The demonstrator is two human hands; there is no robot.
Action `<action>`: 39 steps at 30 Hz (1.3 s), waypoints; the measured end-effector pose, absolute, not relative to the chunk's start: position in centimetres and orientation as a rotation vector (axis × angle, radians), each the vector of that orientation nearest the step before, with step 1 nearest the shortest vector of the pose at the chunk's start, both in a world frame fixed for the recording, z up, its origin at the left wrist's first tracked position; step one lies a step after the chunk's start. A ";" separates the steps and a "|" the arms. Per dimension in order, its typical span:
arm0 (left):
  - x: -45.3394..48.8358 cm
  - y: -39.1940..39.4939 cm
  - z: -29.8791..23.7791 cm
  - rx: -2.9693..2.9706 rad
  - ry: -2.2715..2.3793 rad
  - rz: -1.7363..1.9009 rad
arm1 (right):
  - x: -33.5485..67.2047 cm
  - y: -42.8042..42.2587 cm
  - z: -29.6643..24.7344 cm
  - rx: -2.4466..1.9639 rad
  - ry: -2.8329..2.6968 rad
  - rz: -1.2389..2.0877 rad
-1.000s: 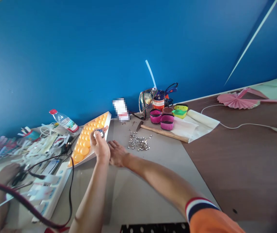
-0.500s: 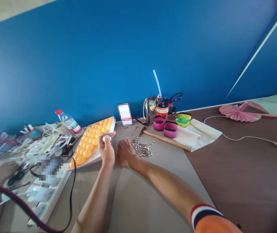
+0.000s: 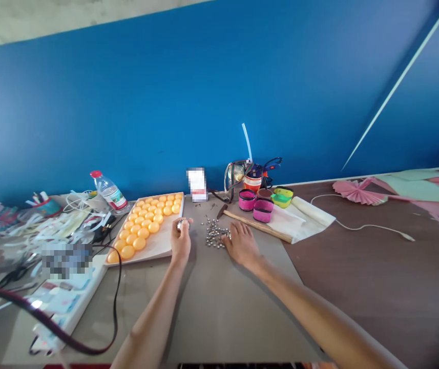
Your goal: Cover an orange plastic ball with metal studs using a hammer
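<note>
My left hand [image 3: 181,245] is closed around a shiny silver rounded object [image 3: 181,224], partly hidden by the fingers. It is raised at the right edge of a shallow white tray [image 3: 162,242] that holds rows of orange balls [image 3: 138,222]. My right hand [image 3: 243,246] lies palm down with its fingers stretched out, at the right side of a loose pile of small shiny silver pieces [image 3: 215,237]. Its thumb touches the edge of the pile. Just beyond the right fingertips lies a hammer [image 3: 259,224] with a wooden handle.
Pink cloth cups [image 3: 263,211] and a yellow-green one [image 3: 283,197] stand behind the hammer, by white sheets [image 3: 313,218]. At left are a red-capped bottle [image 3: 112,196], tangled white strips [image 3: 54,228], a power strip [image 3: 84,292] and a dark cable [image 3: 115,307]. A pink paper fan [image 3: 359,191] lies right.
My right hand has moved right, from beside my left hand to the far side of the silver pile. My left hand still holds the silver object. The camera view has shifted slightly.
</note>
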State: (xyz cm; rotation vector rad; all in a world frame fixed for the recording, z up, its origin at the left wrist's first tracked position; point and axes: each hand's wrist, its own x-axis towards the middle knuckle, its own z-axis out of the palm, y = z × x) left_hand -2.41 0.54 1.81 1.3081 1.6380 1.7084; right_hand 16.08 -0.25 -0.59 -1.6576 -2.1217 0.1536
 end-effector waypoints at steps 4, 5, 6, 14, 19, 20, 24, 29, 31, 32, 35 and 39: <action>-1.7 1.9 1.0 1.283 1.673 1.630 | 17.8 0.4 -2.0 -1.710 -2.160 0.216; -1.5 2.4 0.8 1.304 1.671 1.611 | 17.7 0.6 -2.1 -1.706 -2.172 0.230; -1.3 2.9 0.6 1.343 1.658 1.568 | 17.5 0.8 -2.1 -1.705 -2.177 0.244; -0.4 6.0 -0.3 1.651 1.660 1.220 | 16.3 0.1 0.7 -1.498 -2.184 0.145; -0.4 6.4 -0.9 1.744 1.669 1.054 | 21.0 -1.9 -0.6 -1.744 -2.106 0.088; -0.4 6.4 -1.0 1.758 1.664 1.035 | 21.8 -2.2 -1.1 -1.774 -2.111 0.118; -0.3 6.3 -1.2 1.820 1.613 0.976 | 22.0 -2.5 -2.5 -1.731 -2.173 0.247; -0.3 5.4 -1.2 1.906 1.473 0.974 | 18.6 -1.1 -2.2 -1.690 -2.130 0.370; -0.3 5.1 -1.1 1.922 1.455 0.950 | 17.6 -0.2 -1.9 -1.685 -2.133 0.387; -0.3 5.0 -1.1 1.927 1.453 0.930 | 17.2 0.3 -1.8 -1.661 -2.151 0.387; -0.3 4.9 -1.2 1.935 1.432 0.886 | 16.2 1.6 -1.9 -1.593 -2.202 0.385; -0.4 5.0 -1.3 1.943 1.385 0.880 | 15.3 2.9 -2.1 -1.441 -2.259 0.378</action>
